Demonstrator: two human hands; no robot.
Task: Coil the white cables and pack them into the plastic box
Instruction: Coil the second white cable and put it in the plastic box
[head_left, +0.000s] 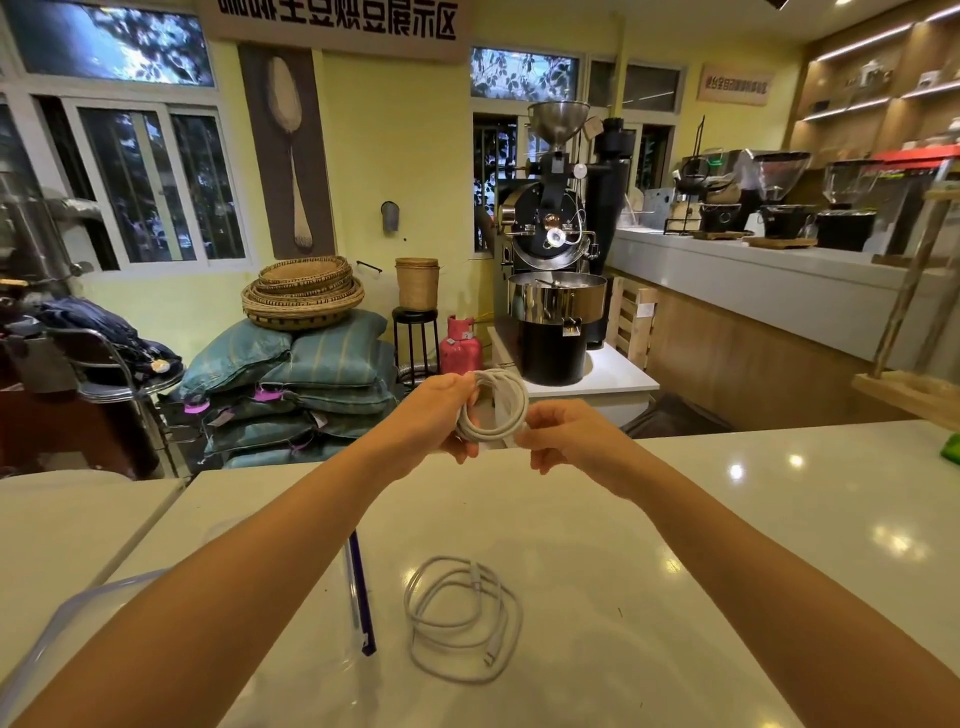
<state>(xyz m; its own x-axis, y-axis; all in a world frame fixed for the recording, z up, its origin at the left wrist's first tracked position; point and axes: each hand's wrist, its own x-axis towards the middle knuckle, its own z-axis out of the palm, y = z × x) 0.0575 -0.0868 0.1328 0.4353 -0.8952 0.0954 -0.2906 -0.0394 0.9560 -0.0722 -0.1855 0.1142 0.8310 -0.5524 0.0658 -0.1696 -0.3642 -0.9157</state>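
Note:
A coiled white cable (498, 410) is held up above the far edge of the white table (649, 545). My left hand (434, 418) grips the coil's left side with fingers curled round it. My right hand (563, 439) pinches the coil at its lower right. A second white cable (462, 621) lies in a loose coil on the table near me, its plugs showing. The clear plastic box (88, 613) sits at the lower left, partly hidden behind my left forearm.
A clear lid with a dark blue edge strip (361, 597) lies between the box and the loose cable. A green object (950, 447) sits at the table's far right. Sacks, baskets and a coffee roaster stand beyond the table.

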